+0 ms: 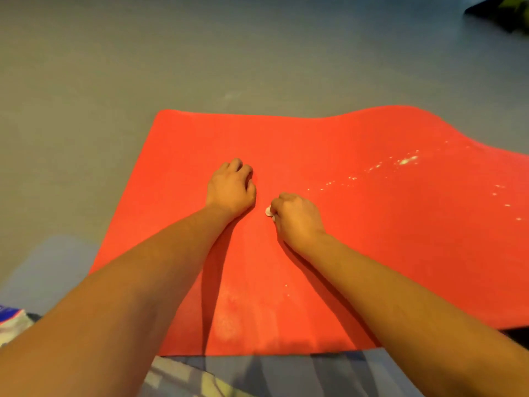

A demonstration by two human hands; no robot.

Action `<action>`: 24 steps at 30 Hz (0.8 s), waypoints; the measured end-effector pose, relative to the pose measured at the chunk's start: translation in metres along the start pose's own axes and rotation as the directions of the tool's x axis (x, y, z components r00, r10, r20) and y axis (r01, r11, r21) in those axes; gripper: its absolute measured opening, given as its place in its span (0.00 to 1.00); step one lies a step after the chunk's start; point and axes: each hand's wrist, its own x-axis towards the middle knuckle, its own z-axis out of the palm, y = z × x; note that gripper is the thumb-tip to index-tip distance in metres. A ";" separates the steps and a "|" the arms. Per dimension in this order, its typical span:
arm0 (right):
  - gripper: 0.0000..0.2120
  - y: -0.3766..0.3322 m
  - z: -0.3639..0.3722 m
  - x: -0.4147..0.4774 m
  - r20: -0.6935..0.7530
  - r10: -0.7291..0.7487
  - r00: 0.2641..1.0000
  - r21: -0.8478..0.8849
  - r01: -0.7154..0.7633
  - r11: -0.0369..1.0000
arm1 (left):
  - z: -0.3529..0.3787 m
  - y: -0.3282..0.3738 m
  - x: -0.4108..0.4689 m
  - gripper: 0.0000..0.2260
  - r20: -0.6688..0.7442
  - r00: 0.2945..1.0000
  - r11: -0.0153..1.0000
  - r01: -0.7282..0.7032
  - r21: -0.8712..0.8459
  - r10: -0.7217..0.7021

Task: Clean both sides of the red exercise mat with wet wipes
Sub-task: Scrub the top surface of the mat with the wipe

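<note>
The red exercise mat [357, 230] lies spread on a grey floor and runs off the right edge. White specks and smears dot its right part, and a pale dusty patch shows near its front edge. My left hand [230, 187] rests on the mat with fingers curled under; nothing shows in it. Just right of it, my right hand [296, 216] grips a small balled-up white wet wipe [269, 212] against the mat, with only a bit of the wipe peeking out at the thumb side.
Grey floor [200, 67] surrounds the mat on the far and left sides. A blue-and-white wipes packet [11, 319] sits at the lower left edge. A dark object with green [503, 10] lies in the top right corner. Patterned cloth [229, 379] lies at the bottom.
</note>
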 end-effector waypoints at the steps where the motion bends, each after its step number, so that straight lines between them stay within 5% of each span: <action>1: 0.08 -0.004 0.000 -0.014 0.020 -0.002 1.000 0.002 0.002 1.000 | -0.003 0.003 -0.003 0.18 0.027 1.000 1.000 0.007 -0.002 -0.007; 5: 0.06 -0.013 -0.004 -0.033 0.059 -0.013 0.998 0.005 0.013 1.000 | -0.021 0.009 -0.016 0.25 0.175 0.984 1.000 0.016 0.010 -0.017; 11: 0.08 -0.017 -0.013 0.017 0.079 0.080 0.994 -0.136 -0.069 0.988 | -0.047 0.031 -0.051 0.18 0.375 0.927 0.986 -0.080 0.145 0.020; 16: 0.07 -0.032 -0.009 -0.027 0.107 0.084 0.991 -0.129 -0.070 0.989 | -0.066 0.052 -0.076 0.23 0.498 0.867 0.967 -0.140 0.214 0.015; 21: 0.07 -0.042 -0.015 -0.101 0.159 0.037 0.987 -0.031 -0.033 0.999 | -0.099 0.066 -0.122 0.23 0.581 0.787 0.899 -0.388 0.202 0.208; 24: 0.08 -0.051 -0.025 -0.131 0.211 0.022 0.977 -0.045 -0.013 0.999 | -0.109 0.077 -0.158 0.29 0.649 0.722 0.906 -0.406 0.120 0.238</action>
